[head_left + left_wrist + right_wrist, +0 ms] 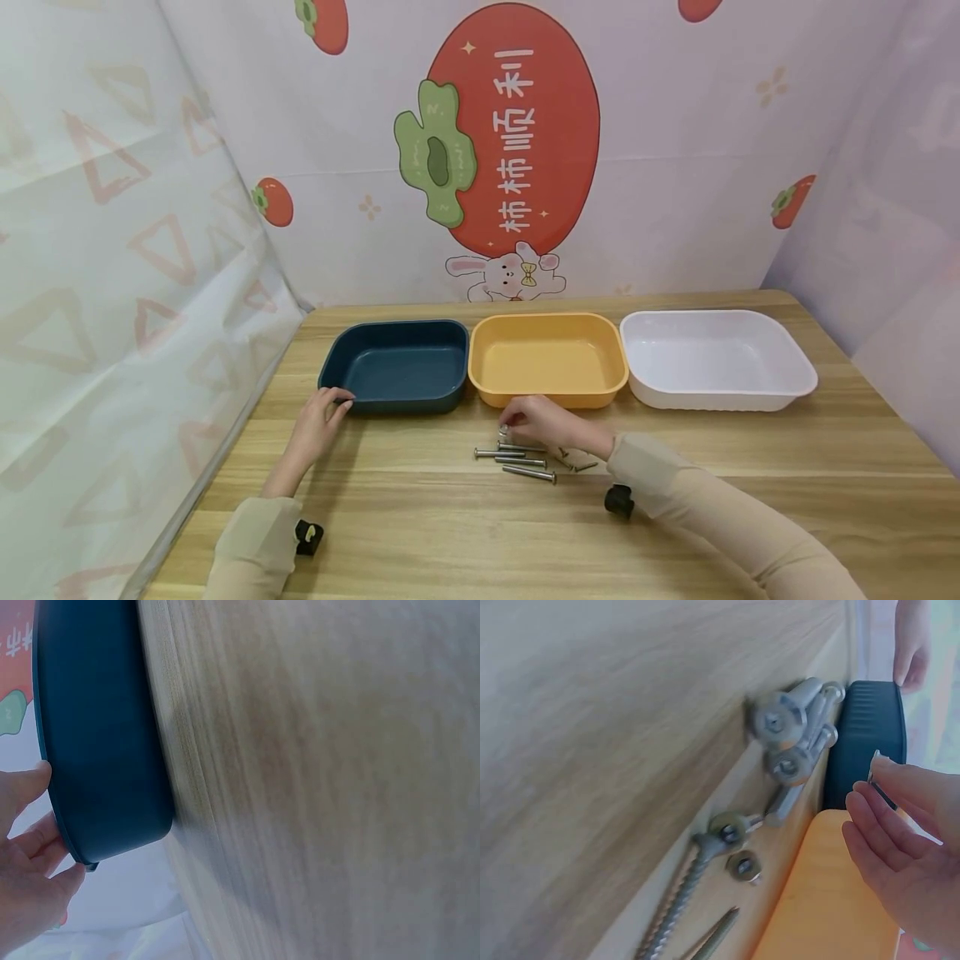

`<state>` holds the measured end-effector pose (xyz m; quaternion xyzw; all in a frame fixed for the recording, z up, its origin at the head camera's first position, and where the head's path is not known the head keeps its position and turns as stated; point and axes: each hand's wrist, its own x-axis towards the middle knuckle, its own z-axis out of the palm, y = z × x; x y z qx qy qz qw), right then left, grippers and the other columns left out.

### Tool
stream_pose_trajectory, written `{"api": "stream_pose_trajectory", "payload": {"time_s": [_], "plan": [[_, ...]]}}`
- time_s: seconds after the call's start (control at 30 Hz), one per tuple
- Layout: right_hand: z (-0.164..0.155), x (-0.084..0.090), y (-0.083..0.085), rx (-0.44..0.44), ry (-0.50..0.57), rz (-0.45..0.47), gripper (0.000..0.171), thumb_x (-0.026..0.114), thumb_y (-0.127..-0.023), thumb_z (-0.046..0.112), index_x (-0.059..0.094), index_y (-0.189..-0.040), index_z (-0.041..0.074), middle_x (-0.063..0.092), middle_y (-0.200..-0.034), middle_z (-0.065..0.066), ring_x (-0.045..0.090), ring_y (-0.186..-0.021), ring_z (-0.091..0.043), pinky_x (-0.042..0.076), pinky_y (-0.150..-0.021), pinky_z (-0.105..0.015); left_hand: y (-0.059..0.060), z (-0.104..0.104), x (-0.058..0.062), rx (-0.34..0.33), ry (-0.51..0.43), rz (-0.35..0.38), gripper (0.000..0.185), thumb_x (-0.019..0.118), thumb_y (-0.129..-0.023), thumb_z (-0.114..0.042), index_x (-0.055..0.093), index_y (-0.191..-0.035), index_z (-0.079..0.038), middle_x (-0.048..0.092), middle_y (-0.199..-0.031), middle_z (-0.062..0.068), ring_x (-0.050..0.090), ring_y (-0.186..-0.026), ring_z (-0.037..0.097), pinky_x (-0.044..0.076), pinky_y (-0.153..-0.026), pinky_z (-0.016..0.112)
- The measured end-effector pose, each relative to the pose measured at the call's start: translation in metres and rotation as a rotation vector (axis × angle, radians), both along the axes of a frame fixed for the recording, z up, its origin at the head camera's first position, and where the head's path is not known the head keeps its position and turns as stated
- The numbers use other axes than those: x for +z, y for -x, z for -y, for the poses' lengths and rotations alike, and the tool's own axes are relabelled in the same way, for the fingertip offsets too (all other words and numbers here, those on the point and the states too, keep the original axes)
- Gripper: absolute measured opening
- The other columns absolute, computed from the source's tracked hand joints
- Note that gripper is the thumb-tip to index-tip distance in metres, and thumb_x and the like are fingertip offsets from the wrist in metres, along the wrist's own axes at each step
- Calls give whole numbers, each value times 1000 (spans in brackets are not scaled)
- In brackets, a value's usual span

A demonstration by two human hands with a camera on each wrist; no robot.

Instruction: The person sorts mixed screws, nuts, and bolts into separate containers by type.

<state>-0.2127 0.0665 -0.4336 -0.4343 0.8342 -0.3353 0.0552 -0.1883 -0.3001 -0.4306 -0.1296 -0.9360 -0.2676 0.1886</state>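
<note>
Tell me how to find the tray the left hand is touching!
Look at the wooden table, where three trays sit in a row by the back wall. The blue tray is the leftmost one, with the left hand at its front corner. Its neighbours are orange and white.

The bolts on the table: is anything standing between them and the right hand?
Nothing visible does. The right hand is directly over the bolts, fingertips at the nearest one, just in front of the orange tray.

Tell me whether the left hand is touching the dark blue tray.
Touching. In the left wrist view, fingertips of the left hand lie against the rim of the dark blue tray; the head view agrees.
</note>
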Motion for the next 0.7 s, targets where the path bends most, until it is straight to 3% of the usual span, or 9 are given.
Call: {"api": "stream_pose_trajectory", "payload": {"time_s": [0.43, 0.7], "plan": [[16, 16, -1, -18, 40, -16, 11, 63, -80, 4, 66, -90, 2, 63, -85, -4, 57, -78, -11, 47, -68, -19, 2, 1, -1, -7, 0, 21, 9, 57, -83, 0, 60, -92, 2, 56, -90, 17, 51, -87, 34, 40, -76, 48], [27, 23, 2, -32, 72, 23, 12, 63, -80, 5, 66, -91, 2, 63, -86, -4, 58, -80, -13, 47, -70, -19, 3, 1, -3, -6, -3, 9, 9, 58, -82, 1, 60, -90, 2, 56, -89, 17, 51, -86, 33, 40, -76, 47]]}}
